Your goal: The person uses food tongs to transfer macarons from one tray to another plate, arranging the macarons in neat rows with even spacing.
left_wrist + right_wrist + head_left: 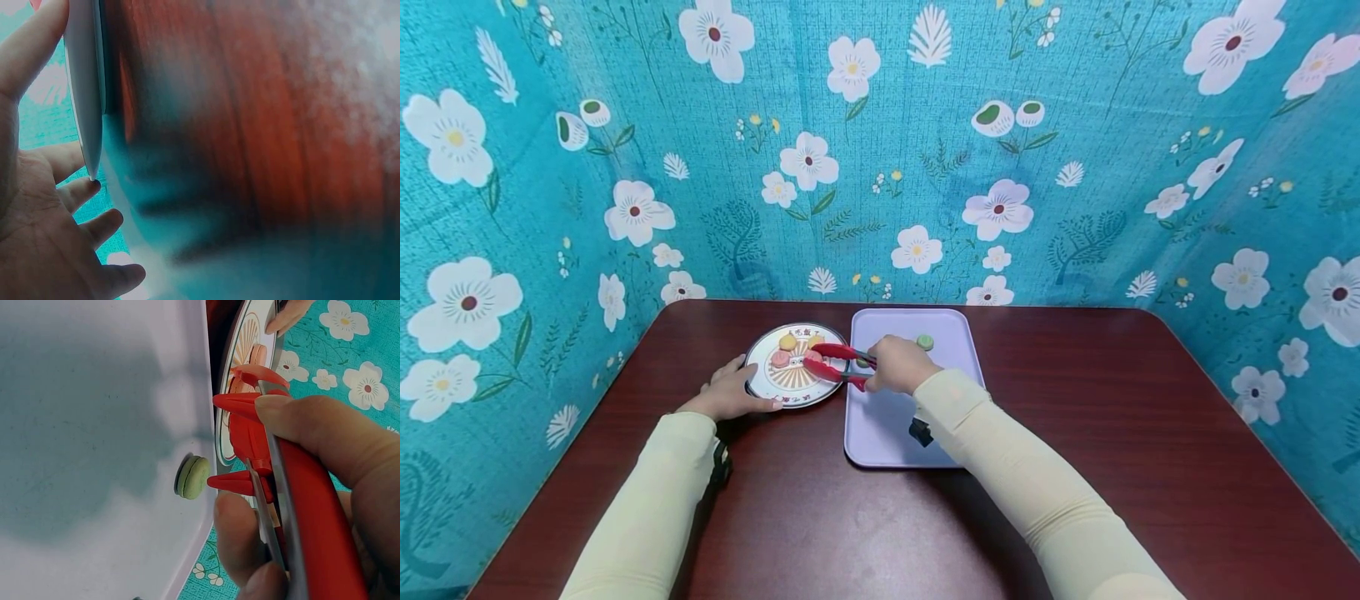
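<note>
A round white plate (765, 350) with a dark rim and a printed sunburst lies on the table. My left hand (730, 393) holds its left edge, thumb on the near rim and the other fingers spread along the side. On the plate sit two yellow macarons, one at the back left (787, 342), and a pink macaron (780, 359). My right hand (898, 364) grips red-tipped metal tongs (312, 512). Their tips reach over the right half of the plate, spread apart around another pink macaron (812, 357).
A lavender tray (880, 433) stands just right of the plate. One green macaron (194, 477) lies by its left edge, under the tongs in the head view; another green macaron (925, 342) lies toward the back. A teal flowered cloth (850, 208) hangs behind the dark wooden table (1097, 417).
</note>
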`<state>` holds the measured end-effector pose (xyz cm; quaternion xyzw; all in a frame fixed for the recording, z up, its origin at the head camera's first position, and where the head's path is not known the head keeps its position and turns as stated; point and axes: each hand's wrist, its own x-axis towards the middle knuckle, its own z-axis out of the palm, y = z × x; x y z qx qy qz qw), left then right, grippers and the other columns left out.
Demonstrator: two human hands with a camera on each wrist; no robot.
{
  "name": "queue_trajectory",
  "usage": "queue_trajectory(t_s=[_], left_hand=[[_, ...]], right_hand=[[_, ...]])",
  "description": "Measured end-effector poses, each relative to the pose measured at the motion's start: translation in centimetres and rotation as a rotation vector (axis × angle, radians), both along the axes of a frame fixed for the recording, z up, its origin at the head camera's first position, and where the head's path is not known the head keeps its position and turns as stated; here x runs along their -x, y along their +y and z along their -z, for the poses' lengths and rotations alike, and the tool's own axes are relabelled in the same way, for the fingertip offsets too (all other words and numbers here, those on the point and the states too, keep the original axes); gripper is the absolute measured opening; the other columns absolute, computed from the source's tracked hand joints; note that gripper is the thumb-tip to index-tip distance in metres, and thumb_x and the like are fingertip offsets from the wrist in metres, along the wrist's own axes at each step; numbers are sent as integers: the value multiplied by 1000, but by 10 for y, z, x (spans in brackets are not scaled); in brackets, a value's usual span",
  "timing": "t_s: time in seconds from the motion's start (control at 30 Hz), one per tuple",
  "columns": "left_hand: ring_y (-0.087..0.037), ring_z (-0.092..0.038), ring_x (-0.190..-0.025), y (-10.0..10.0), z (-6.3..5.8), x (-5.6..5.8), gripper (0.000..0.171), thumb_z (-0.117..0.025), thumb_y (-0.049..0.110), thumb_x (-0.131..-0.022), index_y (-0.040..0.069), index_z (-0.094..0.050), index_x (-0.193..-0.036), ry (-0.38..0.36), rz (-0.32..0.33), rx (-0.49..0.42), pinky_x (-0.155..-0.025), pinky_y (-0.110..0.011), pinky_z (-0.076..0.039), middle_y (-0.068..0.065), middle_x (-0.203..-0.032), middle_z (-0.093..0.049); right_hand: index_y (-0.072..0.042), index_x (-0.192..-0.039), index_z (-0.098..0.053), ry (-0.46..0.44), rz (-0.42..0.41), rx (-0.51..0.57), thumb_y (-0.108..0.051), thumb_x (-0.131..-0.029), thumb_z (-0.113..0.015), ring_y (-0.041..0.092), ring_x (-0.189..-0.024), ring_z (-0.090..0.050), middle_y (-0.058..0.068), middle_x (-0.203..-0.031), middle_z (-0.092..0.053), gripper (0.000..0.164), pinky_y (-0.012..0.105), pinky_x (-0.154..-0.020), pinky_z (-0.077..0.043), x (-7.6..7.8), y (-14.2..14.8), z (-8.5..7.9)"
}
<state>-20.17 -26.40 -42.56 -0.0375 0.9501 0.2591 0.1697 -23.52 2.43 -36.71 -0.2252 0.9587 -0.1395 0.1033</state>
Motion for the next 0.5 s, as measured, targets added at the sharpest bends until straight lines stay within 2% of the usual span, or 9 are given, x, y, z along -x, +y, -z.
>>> queue_trajectory(t_s=[0.3, 0.5], left_hand=[[-49, -10, -137, 0, 0, -1, 109, -75, 54, -75, 0, -20, -152, 3, -4, -12, -107, -71, -16, -25, -156, -7], [-49, -9, -137, 0, 0, 0, 109, -75, 54, -75, -1, -20, -152, 12, 8, -11, -108, -71, -11, -25, -157, -6]], right_hand=[[-11, -79, -69, -13, -1, -7, -26, -77, -81, 14, -61, -49, -1, -69, -60, 19, 26, -56, -40, 2, -1, -1], [-11, -80, -70, -37, 19, -6, -26, -77, -81, 13, -60, -49, -2, -67, -60, 19, 26, -56, -40, 3, -2, -1]])
